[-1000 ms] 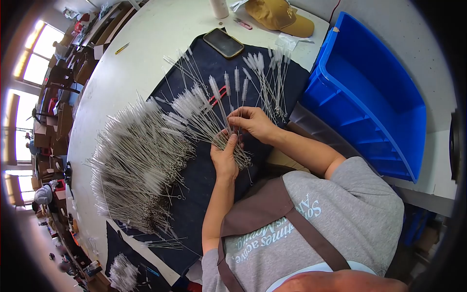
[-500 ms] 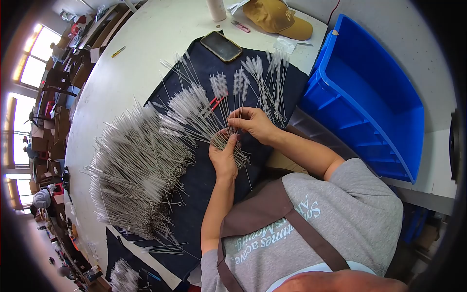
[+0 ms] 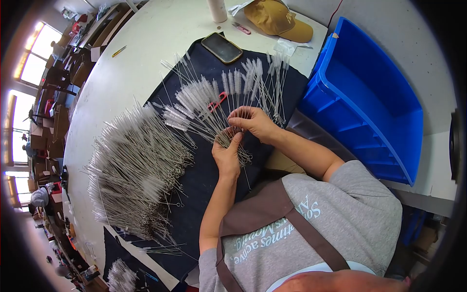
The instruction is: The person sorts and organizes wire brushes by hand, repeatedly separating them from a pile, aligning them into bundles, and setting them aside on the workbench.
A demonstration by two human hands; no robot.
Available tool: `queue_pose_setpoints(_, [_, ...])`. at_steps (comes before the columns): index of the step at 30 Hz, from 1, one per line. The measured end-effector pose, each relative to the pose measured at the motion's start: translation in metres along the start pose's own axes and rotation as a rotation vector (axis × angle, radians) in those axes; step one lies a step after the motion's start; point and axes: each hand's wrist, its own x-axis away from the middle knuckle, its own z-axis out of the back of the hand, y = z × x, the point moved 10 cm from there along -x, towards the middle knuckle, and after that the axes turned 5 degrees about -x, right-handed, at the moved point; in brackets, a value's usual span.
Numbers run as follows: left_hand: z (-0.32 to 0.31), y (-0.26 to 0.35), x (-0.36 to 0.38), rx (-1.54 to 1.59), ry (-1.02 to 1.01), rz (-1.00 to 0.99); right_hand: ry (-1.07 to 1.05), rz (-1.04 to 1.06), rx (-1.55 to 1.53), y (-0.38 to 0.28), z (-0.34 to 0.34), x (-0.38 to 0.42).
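In the head view, our left hand (image 3: 226, 156) is closed round the lower wires of a fanned bunch of brushes (image 3: 194, 97), thumb on top, bristle heads spread away from us. Our right hand (image 3: 255, 124), just beside it, pinches a few of those wires between thumb and fingertips; we cannot tell how many. So the bunch is gathered but splayed, its heads uneven. Past our right hand, a smaller group (image 3: 278, 65) lies apart on the dark cloth (image 3: 194, 209). We judge most brushes are ungathered: a large tangled heap (image 3: 141, 165) sits to the left of our left hand, and a few strays (image 3: 163, 249) lie beyond its near end. A red tool (image 3: 221, 100) lies among the fanned heads, ahead of our hands, with a phone (image 3: 222, 47) farther off and a blue bin (image 3: 379, 87) to the right of our right hand.
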Motion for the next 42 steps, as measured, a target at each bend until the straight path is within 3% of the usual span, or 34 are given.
queue_pose_setpoints(20, [0.008,-0.001,0.001,0.106,0.007,0.032,-0.075,-0.016,-0.152,0.01,-0.011,-0.005])
queue_pose_setpoints(27, [-0.001,0.004,0.003,-0.005,-0.033,-0.01,0.016,-0.004,0.039,0.001,-0.01,-0.004])
queue_pose_setpoints(42, [0.002,0.002,0.001,0.186,-0.004,0.008,0.0,0.009,-0.074,0.01,-0.002,-0.004])
